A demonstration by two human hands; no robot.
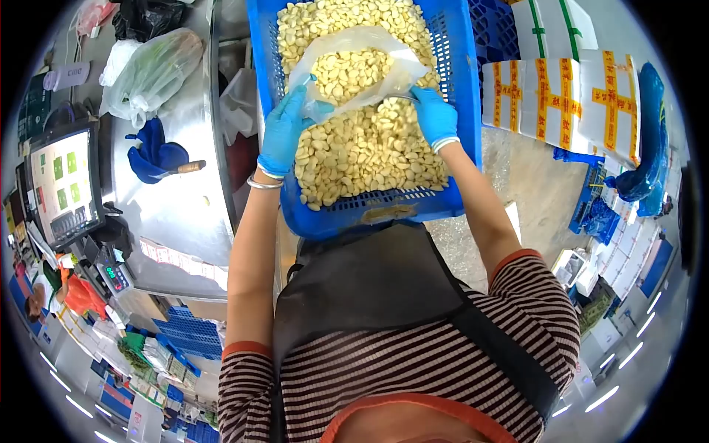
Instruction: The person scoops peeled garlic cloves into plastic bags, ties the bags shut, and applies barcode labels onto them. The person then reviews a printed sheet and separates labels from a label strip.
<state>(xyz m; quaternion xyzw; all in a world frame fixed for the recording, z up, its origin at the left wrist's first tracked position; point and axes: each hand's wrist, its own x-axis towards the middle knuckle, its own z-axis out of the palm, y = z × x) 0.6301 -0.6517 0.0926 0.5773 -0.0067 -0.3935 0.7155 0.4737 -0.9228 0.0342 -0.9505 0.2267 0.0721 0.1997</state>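
A blue plastic crate [470, 96] in front of me holds a heap of pale cloves that look like peeled garlic [369, 151]. Over the heap, a translucent plastic bag [354, 40] is spread with its mouth wide, and cloves show within its outline. My left hand [284, 133], in a blue glove, is closed on the bag's left edge. On the other side, my right hand [436, 117], also gloved, grips the bag's right edge. A thin dark edge shows beside the right fingers; I cannot tell what it belongs to.
To the left, a metal table [177, 229] carries a blue cloth-like bundle [159, 155], plastic bags [155, 74], a monitor [65, 184] and a scale display [113, 275]. White taped boxes [554, 103] stack at the right. Farther back, a person in red [81, 295] is visible.
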